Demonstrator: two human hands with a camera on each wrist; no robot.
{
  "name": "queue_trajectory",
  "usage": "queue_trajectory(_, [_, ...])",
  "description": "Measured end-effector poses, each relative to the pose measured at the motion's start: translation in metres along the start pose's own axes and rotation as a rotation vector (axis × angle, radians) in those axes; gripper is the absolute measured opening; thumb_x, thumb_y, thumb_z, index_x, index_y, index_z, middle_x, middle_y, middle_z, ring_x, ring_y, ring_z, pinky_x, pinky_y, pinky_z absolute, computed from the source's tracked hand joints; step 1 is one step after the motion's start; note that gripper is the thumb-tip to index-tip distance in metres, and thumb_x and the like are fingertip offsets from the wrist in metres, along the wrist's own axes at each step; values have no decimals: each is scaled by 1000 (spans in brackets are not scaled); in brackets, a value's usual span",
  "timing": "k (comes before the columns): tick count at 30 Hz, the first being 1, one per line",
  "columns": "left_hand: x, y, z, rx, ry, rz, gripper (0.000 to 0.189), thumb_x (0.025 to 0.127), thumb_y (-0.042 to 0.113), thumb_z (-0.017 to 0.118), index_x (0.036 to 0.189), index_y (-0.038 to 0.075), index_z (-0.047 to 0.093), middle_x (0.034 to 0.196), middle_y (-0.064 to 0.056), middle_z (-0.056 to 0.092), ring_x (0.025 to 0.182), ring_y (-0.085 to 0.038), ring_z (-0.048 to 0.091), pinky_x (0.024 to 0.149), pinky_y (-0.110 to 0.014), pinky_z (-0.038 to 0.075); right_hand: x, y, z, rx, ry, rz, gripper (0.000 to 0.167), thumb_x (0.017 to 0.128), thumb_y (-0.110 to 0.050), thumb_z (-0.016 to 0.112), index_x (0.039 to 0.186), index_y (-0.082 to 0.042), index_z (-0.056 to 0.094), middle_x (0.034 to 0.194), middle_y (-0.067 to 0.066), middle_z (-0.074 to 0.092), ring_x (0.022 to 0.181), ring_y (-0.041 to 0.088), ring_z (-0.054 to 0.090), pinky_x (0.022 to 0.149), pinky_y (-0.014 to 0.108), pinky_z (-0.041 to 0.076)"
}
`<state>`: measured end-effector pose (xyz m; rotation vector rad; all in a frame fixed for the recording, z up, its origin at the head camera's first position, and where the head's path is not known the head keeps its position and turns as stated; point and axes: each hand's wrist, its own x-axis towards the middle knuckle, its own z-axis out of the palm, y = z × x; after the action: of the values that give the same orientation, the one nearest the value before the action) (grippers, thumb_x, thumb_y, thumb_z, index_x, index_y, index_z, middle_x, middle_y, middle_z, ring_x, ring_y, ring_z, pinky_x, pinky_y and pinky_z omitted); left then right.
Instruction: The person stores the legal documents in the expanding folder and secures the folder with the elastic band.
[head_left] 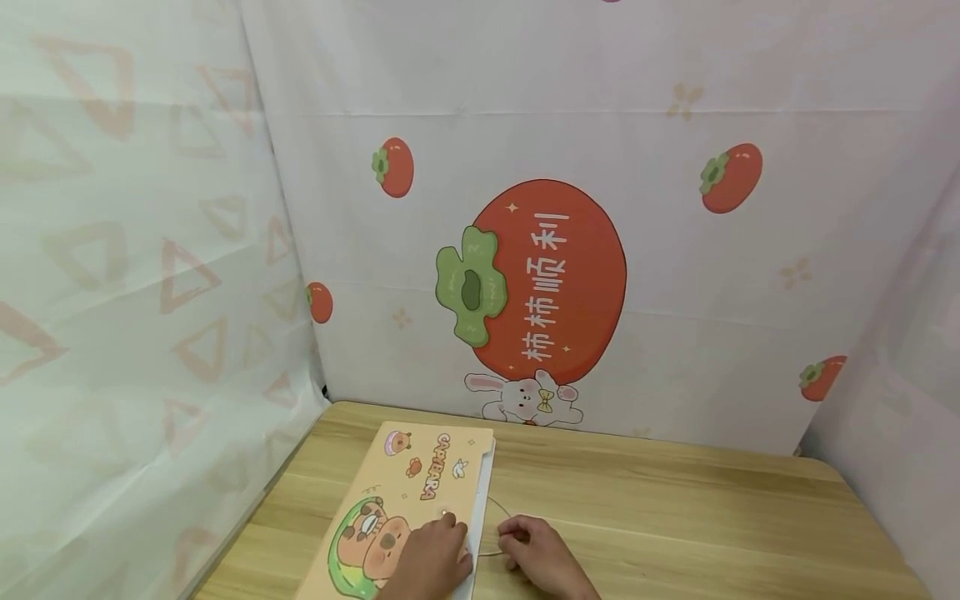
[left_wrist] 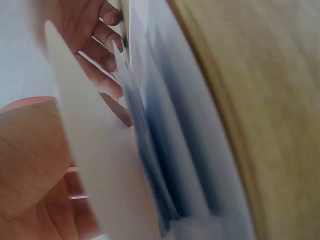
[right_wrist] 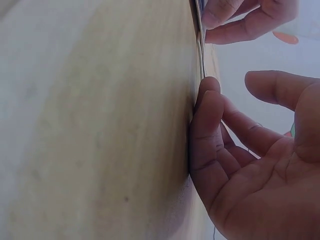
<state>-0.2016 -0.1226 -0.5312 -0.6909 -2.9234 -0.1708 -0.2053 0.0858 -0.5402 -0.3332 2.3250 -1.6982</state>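
A beige file folder (head_left: pixel 420 467) printed with capybaras lies on the wooden table. In the left wrist view its white inner dividers (left_wrist: pixel 165 115) fan apart behind the cover. My left hand (head_left: pixel 431 554) holds the folder at its right edge, bent fingers on the cover near a small button and thumb by the white edge. From that edge a thin elastic cord (head_left: pixel 500 505) loops out to the right. My right hand (head_left: pixel 536 550) has its curled fingers around the cord, low by the tabletop. The right wrist view shows that thumb standing apart from the fingers (right_wrist: pixel 207 130).
The wooden table (head_left: pixel 675 517) stretches to the right of the hands. A white cloth with printed persimmons (head_left: pixel 555 283) hangs along the back, and another cloth with triangles (head_left: pixel 187 275) hangs at the left.
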Motion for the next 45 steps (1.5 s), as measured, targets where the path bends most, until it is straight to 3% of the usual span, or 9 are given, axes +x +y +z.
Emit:
queue_trajectory(6, [-2,-7,-2,-74,-23,12,20,87,27,78,87,9,70,83,1,57,62,-13,53,58,-32,48,-1,0,-3,-12,19,8,21,100,-14,62,112,2,68,80,5,63,70,20,60,55,30,49])
queue_trajectory(11, [-8,-20,-7,-258,-9,-26,8,87,12,74,81,12,68,80,7,59,63,-8,49,57,-30,45,-2,1,-3,-34,24,-5,21,99,-13,61,112,2,69,81,4,63,67,20,59,58,30,47])
queue_trajectory(15, [-12,-30,-10,-302,-1,-60,4,84,12,75,87,12,72,85,6,65,71,-6,52,62,-32,49,-3,3,-4,-40,44,4,21,99,-13,61,113,2,69,81,4,62,66,19,59,58,30,45])
queue_trajectory(18, [-16,-38,-15,-277,-1,-65,22,79,14,79,100,10,75,99,1,71,85,-11,64,74,-37,55,-4,3,-4,-59,61,-2,21,98,-12,62,113,2,68,84,3,62,66,19,59,58,29,46])
queue_trajectory(21, [-20,-48,-22,-280,-42,-76,42,75,18,83,114,8,74,114,-5,70,100,-23,68,82,-43,56,-4,2,-4,-97,80,-15,21,96,-11,64,113,2,68,88,2,63,66,17,59,57,29,47])
queue_trajectory(25, [-23,-62,-30,-321,-150,-108,66,75,28,89,132,3,66,133,-19,61,115,-43,61,88,-58,52,-5,0,-5,-132,97,-13,24,96,-11,67,114,4,67,91,2,63,66,16,58,57,29,48])
queue_trajectory(28, [-23,-70,-33,-353,-213,-121,79,75,35,91,138,0,59,143,-32,51,127,-55,49,95,-71,42,-6,-1,-5,-147,106,-5,30,95,-12,69,119,7,65,92,2,63,65,16,58,58,30,47])
queue_trajectory(34, [-22,-76,-31,-355,-273,-192,93,73,45,92,147,5,52,155,-34,35,139,-61,30,96,-86,22,-6,-4,-5,-242,125,-11,35,93,-15,71,119,8,67,92,-1,62,77,15,54,71,36,48])
queue_trajectory(45, [-18,-76,-26,-383,-304,-243,97,72,45,92,153,14,51,158,-31,32,141,-61,26,89,-90,19,-2,-7,-4,-258,103,7,34,94,-18,70,117,7,69,96,3,59,85,20,52,76,42,48])
